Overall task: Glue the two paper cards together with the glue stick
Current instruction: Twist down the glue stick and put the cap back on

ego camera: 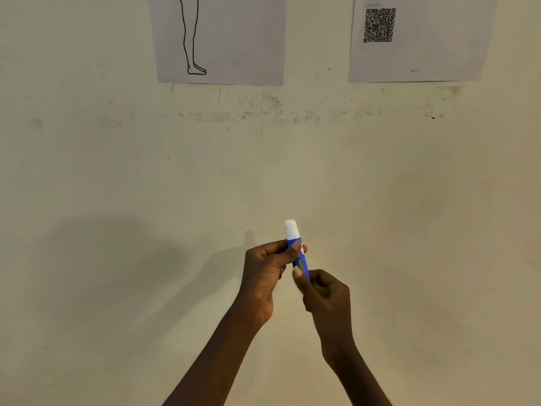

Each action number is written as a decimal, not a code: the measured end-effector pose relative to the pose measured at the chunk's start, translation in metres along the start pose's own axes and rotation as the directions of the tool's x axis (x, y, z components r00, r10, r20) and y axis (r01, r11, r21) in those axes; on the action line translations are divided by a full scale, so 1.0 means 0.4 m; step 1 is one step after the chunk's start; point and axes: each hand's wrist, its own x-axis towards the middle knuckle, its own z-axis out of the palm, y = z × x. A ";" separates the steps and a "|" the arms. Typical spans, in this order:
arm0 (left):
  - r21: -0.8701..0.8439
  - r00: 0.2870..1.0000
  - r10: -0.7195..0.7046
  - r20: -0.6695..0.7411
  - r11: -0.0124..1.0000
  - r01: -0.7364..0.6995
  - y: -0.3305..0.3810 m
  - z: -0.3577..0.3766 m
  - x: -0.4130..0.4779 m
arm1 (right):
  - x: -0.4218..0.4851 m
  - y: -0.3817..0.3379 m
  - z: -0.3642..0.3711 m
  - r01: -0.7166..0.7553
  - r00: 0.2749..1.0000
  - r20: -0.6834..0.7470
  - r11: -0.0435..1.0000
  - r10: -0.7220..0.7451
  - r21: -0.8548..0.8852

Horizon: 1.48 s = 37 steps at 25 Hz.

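Two bare forearms reach up from below. The right hand (325, 291) pinches the base of a blue glue stick (298, 256), probably to twist it; the left hand (268, 266) closes around its barrel, steadying it. White glue points upward. Behind, two printed sheets (234, 39) hang on a wall (87, 171). No paper cards are visible.

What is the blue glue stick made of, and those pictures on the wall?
The glue stick looks like smooth plastic: a blue tube with yellow print. Its white top could be a cap or bare glue. The two sheets, one with a leg drawing and one with a QR code, look like thin matte printer paper, lying flat on the wall.
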 end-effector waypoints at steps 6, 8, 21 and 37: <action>-0.004 0.992 -0.026 0.124 1.000 0.027 0.012 0.003 0.038 | 0.034 -0.062 -0.022 -0.531 0.826 0.466 0.712 0.316 0.459; 0.007 0.989 -0.031 0.143 1.000 0.030 0.015 0.002 0.052 | 0.038 -0.066 -0.017 -0.537 0.829 0.471 0.664 0.302 0.519; 0.061 0.983 0.063 -0.174 0.997 -0.053 0.076 0.046 0.073 | 0.113 -0.053 0.043 0.308 0.928 -0.044 0.830 -0.370 -0.465; 0.127 0.994 0.055 -0.092 0.991 -0.043 0.110 0.045 0.034 | 0.088 -0.112 -0.021 -0.238 0.926 0.360 0.913 0.111 0.331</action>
